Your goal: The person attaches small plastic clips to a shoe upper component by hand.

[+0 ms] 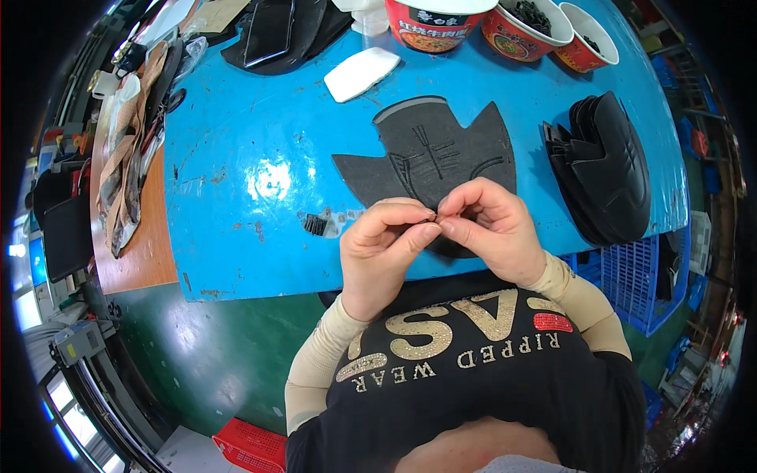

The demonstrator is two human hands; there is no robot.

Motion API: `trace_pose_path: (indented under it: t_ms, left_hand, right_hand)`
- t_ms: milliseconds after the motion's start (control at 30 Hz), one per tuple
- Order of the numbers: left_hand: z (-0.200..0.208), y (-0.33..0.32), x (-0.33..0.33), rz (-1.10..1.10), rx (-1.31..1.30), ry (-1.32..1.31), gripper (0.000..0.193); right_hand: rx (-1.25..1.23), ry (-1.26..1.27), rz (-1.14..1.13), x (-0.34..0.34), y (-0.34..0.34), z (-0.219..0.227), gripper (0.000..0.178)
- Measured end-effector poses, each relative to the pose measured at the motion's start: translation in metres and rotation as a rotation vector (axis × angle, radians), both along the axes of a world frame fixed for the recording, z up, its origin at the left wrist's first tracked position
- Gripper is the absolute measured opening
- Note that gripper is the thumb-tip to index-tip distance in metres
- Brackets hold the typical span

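Observation:
My left hand (pixel 377 256) and my right hand (pixel 505 236) meet above the near edge of a flat, dark shoe-upper-like piece (pixel 441 146). Thumb and forefinger of each hand are pinched, the fingertips almost touching. Something tiny and dark seems to be between them, too small to name. The dark piece lies on the blue table (pixel 236 236), with stitched or pressed lines on its face and a pale strip along its far curved edge. Left of my hands lies a small bundle of short black strips (pixel 315 225) beside a clear scrap of plastic.
To the right, a stack of similar black pieces (pixel 607 173) stands on the table. Three red paper bowls (pixel 516 35), some holding black bits, line the far side. Near them are a white pad (pixel 361 75) and a phone (pixel 270 31). Below right sits a blue crate (pixel 631 276).

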State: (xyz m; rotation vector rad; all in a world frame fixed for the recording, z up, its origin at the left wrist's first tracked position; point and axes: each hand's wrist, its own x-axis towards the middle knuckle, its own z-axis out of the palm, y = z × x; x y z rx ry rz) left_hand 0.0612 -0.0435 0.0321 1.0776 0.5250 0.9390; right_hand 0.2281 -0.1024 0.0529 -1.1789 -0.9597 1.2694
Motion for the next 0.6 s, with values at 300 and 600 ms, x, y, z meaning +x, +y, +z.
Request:
trace_pose_path:
  t_ms: [300, 600]
  left_hand:
    - [-0.002, 0.004, 0.002, 0.093, 0.435, 0.164, 0.019]
    - [-0.006, 0.006, 0.000, 0.112, 0.380, 0.123, 0.021]
  right_hand:
    - [0.254, -0.431, -0.012, 0.002, -0.003, -0.003, 0.011]
    - [-0.020, 0.005, 0.035, -0.001, -0.003, 0.006, 0.010]
